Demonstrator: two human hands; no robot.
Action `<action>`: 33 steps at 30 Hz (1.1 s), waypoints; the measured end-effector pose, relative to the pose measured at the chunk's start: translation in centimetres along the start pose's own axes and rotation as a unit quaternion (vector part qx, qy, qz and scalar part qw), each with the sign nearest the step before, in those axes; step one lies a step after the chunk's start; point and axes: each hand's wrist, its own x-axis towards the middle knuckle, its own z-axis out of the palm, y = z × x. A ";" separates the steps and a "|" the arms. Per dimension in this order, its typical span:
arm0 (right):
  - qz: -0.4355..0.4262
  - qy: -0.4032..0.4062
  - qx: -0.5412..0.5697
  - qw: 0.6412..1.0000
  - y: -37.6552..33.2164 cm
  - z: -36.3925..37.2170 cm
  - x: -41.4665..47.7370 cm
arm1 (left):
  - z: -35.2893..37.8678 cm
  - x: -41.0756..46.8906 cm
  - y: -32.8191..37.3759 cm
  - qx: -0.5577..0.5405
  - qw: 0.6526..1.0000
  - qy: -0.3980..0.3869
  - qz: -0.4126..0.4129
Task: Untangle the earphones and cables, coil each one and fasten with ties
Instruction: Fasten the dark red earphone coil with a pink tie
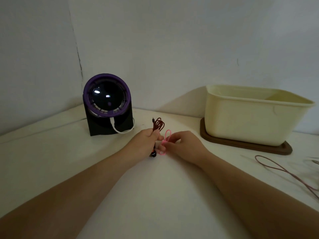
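Observation:
My left hand (146, 141) is closed around a coiled dark red cable (158, 124); its loops and a plug stick up above my fist, and its dark ends poke out below. Just to the right, my right hand (183, 144) pinches a pink tie (166, 140) that forms a loop above my fingers and hangs down beside the cable bundle. Both hands hover close together just above the white table (155, 187). A loose reddish cable (286, 171) lies uncoiled at the right edge.
A black device with a purple ring (107, 102) and a white cable plugged in stands at the back left. A cream tub (250, 114) sits on a brown base (245, 144) at the back right. A wall closes the far side.

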 end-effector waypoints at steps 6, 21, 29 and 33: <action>-0.057 0.023 0.013 0.998 0.5 0.3 -0.5 | -0.1 0.1 -0.1 0.028 1.000 -0.003 0.012; -0.081 0.069 0.010 0.994 0.7 0.7 -0.9 | 0.0 -0.1 -0.6 0.043 0.998 0.040 0.030; 0.016 0.135 0.242 0.961 1.0 -0.4 -0.4 | 0.2 -0.5 0.0 -0.013 0.999 0.029 0.015; 0.024 0.116 0.264 0.957 0.9 -1.0 -0.7 | 0.1 -1.1 0.9 -0.026 0.999 0.024 -0.003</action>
